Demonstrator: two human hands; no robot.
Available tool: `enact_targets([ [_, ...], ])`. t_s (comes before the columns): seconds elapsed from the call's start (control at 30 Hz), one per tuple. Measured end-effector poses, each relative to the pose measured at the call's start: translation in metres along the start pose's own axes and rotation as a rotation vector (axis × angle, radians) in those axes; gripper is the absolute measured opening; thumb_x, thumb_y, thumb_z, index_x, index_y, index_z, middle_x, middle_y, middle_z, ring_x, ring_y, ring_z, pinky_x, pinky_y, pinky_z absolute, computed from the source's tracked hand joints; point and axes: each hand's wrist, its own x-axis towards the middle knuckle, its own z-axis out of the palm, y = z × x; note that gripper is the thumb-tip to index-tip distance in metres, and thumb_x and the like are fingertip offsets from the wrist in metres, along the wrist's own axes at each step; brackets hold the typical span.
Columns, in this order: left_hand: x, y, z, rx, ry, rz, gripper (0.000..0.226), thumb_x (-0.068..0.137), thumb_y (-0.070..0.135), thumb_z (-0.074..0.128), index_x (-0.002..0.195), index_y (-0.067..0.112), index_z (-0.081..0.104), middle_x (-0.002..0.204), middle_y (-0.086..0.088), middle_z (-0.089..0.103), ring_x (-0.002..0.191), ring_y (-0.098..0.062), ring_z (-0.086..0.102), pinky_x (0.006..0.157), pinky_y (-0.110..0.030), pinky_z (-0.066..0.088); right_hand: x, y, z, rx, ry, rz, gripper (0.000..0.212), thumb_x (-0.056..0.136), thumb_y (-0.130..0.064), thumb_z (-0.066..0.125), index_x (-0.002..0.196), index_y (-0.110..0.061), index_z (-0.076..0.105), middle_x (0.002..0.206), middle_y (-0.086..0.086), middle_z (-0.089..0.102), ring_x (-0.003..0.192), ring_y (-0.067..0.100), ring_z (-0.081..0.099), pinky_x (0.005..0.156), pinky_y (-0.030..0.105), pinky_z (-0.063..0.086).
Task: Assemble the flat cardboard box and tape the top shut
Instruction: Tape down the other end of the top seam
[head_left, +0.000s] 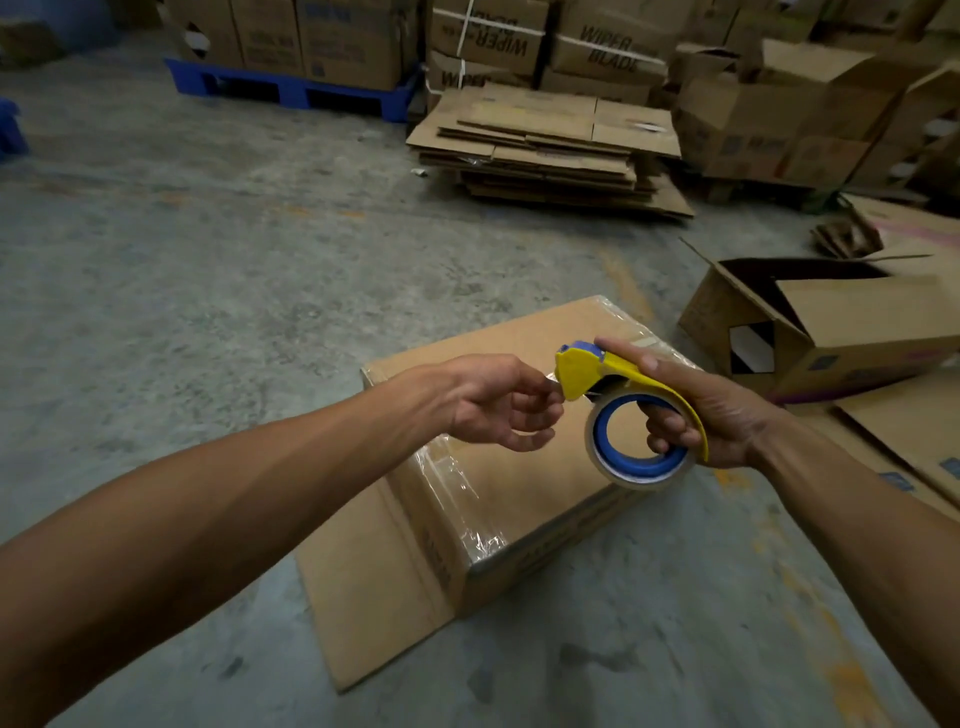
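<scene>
Head view looks down on a closed brown cardboard box (524, 483) standing on a grey concrete floor (208, 291), with a strip of clear shiny tape running across its top and down the near side. One loose brown flap lies flat on the floor at the box's lower left. Above the box, the right hand (711, 415) grips a yellow plastic tape dispenser (597, 371) holding a roll of clear tape on a blue core (639, 447); its fingers curl through the core and the forefinger lies straight along the top of the yellow guard. The left hand (498, 400) is just beside the dispenser's front end, thumb and fingertips pinched together at the cutter, apparently on the tape end, though the tape itself is too faint to make out there. Both forearms are bare.

To the right of the box sits an open brown carton (810, 332) with its flaps up, and flat cardboard sheets lie beside it. Farther back is a stack of flattened brown cardboard (550, 150), with printed cartons (571, 47) piled behind it and more cartons on a blue plastic pallet (291, 91) at the upper left
</scene>
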Motion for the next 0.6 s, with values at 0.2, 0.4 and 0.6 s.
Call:
enact_targets([
  [0.2, 0.019, 0.012, -0.038, 0.445, 0.258, 0.049, 0.026, 0.095, 0.003, 0.038, 0.079, 0.008, 0.058, 0.056, -0.001, 0.050, 0.048, -0.010, 0.044, 0.067, -0.031, 0.052, 0.018, 0.004, 0.045, -0.143, 0.094, -0.027, 0.052, 0.089, -0.026, 0.063, 0.139, -0.027, 0.051, 0.076, 0.015, 0.060, 0.046, 0.015, 0.053, 0.042, 0.027, 0.049],
  [0.4, 0.011, 0.045, -0.127, 0.838, 0.691, 0.342, 0.013, 0.089, 0.011, 0.056, 0.078, 0.015, 0.062, 0.070, -0.002, 0.048, 0.062, -0.013, 0.043, 0.058, -0.024, 0.040, 0.020, 0.026, 0.088, -0.083, 0.208, -0.047, 0.053, 0.092, -0.023, 0.065, 0.142, -0.022, 0.047, 0.078, 0.024, 0.059, 0.046, 0.021, 0.055, 0.044, 0.029, 0.052],
  [0.6, 0.015, 0.035, -0.159, 1.176, 0.720, 0.394, 0.015, 0.088, 0.012, 0.056, 0.086, 0.014, 0.071, 0.089, -0.009, 0.067, 0.079, -0.021, 0.057, 0.066, -0.025, 0.042, 0.031, 0.052, 0.149, 0.039, 0.262, -0.081, 0.058, 0.091, -0.015, 0.067, 0.144, -0.024, 0.045, 0.061, 0.015, 0.061, 0.036, 0.023, 0.054, 0.039, 0.027, 0.048],
])
